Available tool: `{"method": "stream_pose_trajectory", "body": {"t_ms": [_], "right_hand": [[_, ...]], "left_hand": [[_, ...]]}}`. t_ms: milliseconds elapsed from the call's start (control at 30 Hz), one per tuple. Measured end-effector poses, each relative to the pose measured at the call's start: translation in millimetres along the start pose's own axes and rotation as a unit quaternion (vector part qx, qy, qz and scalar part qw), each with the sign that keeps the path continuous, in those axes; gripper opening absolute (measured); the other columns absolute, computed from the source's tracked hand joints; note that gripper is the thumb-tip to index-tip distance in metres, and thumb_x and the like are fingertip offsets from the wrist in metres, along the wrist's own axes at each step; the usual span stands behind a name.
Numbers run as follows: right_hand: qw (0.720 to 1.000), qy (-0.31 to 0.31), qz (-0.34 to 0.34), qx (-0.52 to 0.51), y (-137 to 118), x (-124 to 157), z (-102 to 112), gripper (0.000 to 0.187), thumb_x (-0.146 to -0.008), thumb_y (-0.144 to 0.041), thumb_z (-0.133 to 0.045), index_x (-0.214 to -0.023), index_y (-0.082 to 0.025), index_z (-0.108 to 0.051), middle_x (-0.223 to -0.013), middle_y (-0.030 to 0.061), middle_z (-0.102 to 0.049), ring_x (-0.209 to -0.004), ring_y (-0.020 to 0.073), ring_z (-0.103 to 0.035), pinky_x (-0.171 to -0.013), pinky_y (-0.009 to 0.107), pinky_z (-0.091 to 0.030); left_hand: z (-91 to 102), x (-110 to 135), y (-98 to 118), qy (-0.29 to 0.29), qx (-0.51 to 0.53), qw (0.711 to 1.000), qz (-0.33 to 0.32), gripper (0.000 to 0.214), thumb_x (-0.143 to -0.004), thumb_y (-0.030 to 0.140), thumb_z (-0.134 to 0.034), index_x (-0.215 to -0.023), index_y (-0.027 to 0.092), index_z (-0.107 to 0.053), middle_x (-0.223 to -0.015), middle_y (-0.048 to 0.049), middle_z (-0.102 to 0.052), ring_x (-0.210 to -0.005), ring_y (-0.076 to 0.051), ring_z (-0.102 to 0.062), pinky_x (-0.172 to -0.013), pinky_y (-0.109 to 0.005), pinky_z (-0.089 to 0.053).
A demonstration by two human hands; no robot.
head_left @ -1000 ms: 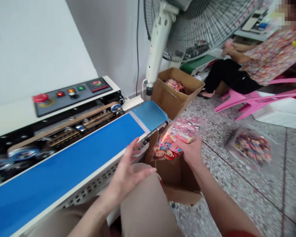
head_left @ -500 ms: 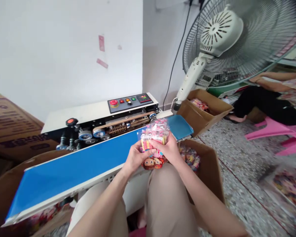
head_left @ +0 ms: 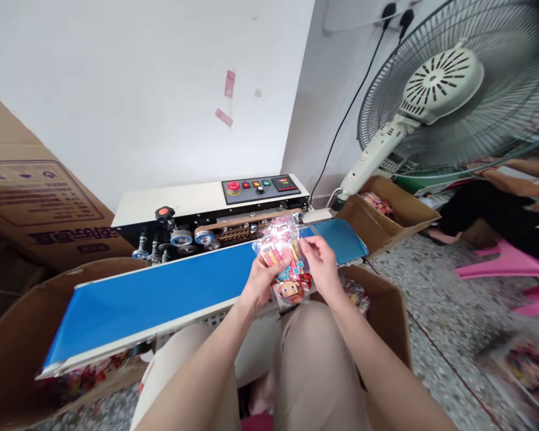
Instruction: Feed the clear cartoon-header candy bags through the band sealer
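Observation:
Several clear plastic packets [head_left: 291, 290] with pink, yellow and cartoon-face prints are bunched above my knees, at the near edge of a blue conveyor belt [head_left: 161, 296]. My left hand [head_left: 259, 280] is closed around their left side, its thumb lying across the front. At their upper right edge, my right hand [head_left: 320, 263] has thumb and fingertips pinched together on the edge of a packet. Behind the packets stands the belt sealing machine [head_left: 184, 203], with rollers, a brown band and a control panel [head_left: 260, 188]. The packets hide part of the belt.
An open carton [head_left: 381, 311] with packets is below right, another carton [head_left: 386, 209] behind it. A large fan [head_left: 440, 78] stands at upper right. Brown boxes [head_left: 40, 197] are at left. A seated person [head_left: 485, 203], a pink stool [head_left: 503, 260] and a bag of packets [head_left: 530, 365] are at right.
The view has swung left, so things sit further right. My right hand has shifted from the front of the packets to their upper right edge; the packets are tilted and my left hand holds on.

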State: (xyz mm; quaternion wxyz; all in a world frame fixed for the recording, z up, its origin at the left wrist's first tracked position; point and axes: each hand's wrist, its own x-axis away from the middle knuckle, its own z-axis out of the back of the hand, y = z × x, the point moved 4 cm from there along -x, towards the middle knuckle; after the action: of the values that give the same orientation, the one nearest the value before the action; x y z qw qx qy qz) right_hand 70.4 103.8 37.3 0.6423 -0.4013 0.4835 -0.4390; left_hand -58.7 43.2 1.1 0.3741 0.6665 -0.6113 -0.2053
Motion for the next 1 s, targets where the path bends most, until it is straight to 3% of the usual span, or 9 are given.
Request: {"method": "stream_pose_trajectory", "body": {"t_ms": [167, 233, 400, 500, 567, 633, 800, 900, 1000], "right_hand": [[0.995, 0.064, 0.036, 0.067, 0.0, 0.8, 2.4, 0.028, -0.085, -0.048, -0.057, -0.079, -0.02, -0.056, -0.075, 0.001, -0.059, -0.07, 0.0162, -0.055, -0.069, 0.029, -0.044], [0.994, 0.087, 0.036, 0.047, 0.3, -0.7, 4.6, 0.03, -0.086, -0.05, -0.055, -0.079, -0.021, -0.055, -0.074, 0.0003, -0.058, -0.07, 0.0154, -0.055, -0.068, 0.028, -0.045], [0.979, 0.161, -0.076, -0.103, 17.5, -10.1, 15.7, 0.04, -0.081, -0.061, -0.054, -0.085, -0.022, -0.05, -0.071, -0.003, -0.057, -0.06, 0.0127, -0.054, -0.056, 0.025, -0.044], [0.968, 0.102, -0.158, -0.163, 27.8, -9.0, 9.4, 0.045, -0.075, -0.064, -0.059, -0.089, -0.023, -0.049, -0.075, -0.0018, -0.062, -0.058, 0.0132, -0.057, -0.05, 0.024, -0.044], [0.967, 0.043, -0.174, -0.178, 31.7, -6.2, 3.5, 0.047, -0.069, -0.059, -0.068, -0.094, -0.023, -0.05, -0.083, 0.0005, -0.066, -0.065, 0.0146, -0.061, -0.052, 0.023, -0.046], [0.968, 0.024, -0.174, -0.181, 38.5, -7.8, 4.5, 0.051, -0.064, -0.052, -0.074, -0.099, -0.023, -0.051, -0.089, 0.0017, -0.068, -0.07, 0.0156, -0.063, -0.052, 0.023, -0.046], [0.978, 0.104, -0.148, -0.106, 76.4, -57.0, 38.2, 0.046, -0.058, -0.046, -0.076, -0.088, -0.02, -0.054, -0.077, 0.0005, -0.066, -0.063, 0.0155, -0.062, -0.052, 0.026, -0.047], [0.987, 0.09, -0.131, 0.0, 99.6, -101.2, 49.0, 0.034, -0.057, -0.037, -0.077, -0.077, -0.019, -0.056, -0.067, -0.0008, -0.062, -0.06, 0.0146, -0.058, -0.053, 0.026, -0.045], [0.987, 0.058, -0.13, 0.069, 111.8, -129.7, 41.3, 0.028, -0.054, -0.026, -0.079, -0.068, -0.019, -0.057, -0.062, -0.002, -0.058, -0.055, 0.0125, -0.054, -0.053, 0.026, -0.042]], "left_hand": [[-1.5, -0.4, -1.1, 0.0, 0.014, 1.0, 0.007, 0.046, -0.064, 0.025, -0.083, -0.105, 0.012, -0.067, -0.097, -0.0118, -0.074, -0.08, -0.023, -0.07, -0.076, -0.033, -0.056], [-0.8, -0.5, -3.4, 0.004, 0.024, 1.0, 0.012, 0.046, -0.065, 0.024, -0.082, -0.106, 0.012, -0.067, -0.098, -0.0115, -0.074, -0.08, -0.023, -0.07, -0.076, -0.034, -0.056], [5.4, -2.7, -6.6, 0.042, 0.028, 0.998, 0.024, 0.04, -0.064, 0.028, -0.083, -0.097, 0.011, -0.068, -0.089, -0.0113, -0.075, -0.073, -0.022, -0.071, -0.071, -0.033, -0.057], [6.8, -3.9, -3.3, 0.055, 0.028, 0.998, 0.02, 0.042, -0.061, 0.029, -0.085, -0.095, 0.011, -0.068, -0.089, -0.011, -0.075, -0.071, -0.022, -0.071, -0.068, -0.032, -0.057], [6.7, -4.4, 0.0, 0.06, 0.032, 0.998, 0.017, 0.045, -0.059, 0.03, -0.086, -0.096, 0.013, -0.069, -0.092, -0.0106, -0.075, -0.071, -0.021, -0.071, -0.067, -0.031, -0.057], [7.0, -4.8, 3.2, 0.066, 0.034, 0.997, 0.015, 0.044, -0.058, 0.03, -0.087, -0.095, 0.013, -0.069, -0.093, -0.0099, -0.075, -0.071, -0.02, -0.071, -0.066, -0.03, -0.057], [8.1, -5.4, 8.4, 0.067, 0.021, 0.998, 0.004, 0.04, -0.059, 0.028, -0.086, -0.093, 0.012, -0.069, -0.088, -0.0092, -0.075, -0.069, -0.02, -0.071, -0.067, -0.03, -0.058], [8.1, -6.1, 8.8, 0.069, 0.018, 0.997, 0.002, 0.04, -0.06, 0.027, -0.086, -0.093, 0.012, -0.069, -0.091, -0.0099, -0.075, -0.073, -0.021, -0.071, -0.069, -0.031, -0.058], [7.9, -7.7, 8.3, 0.074, 0.014, 0.997, 0.008, 0.043, -0.057, 0.027, -0.087, -0.093, 0.012, -0.07, -0.092, -0.0109, -0.075, -0.073, -0.022, -0.072, -0.068, -0.031, -0.058]]}}
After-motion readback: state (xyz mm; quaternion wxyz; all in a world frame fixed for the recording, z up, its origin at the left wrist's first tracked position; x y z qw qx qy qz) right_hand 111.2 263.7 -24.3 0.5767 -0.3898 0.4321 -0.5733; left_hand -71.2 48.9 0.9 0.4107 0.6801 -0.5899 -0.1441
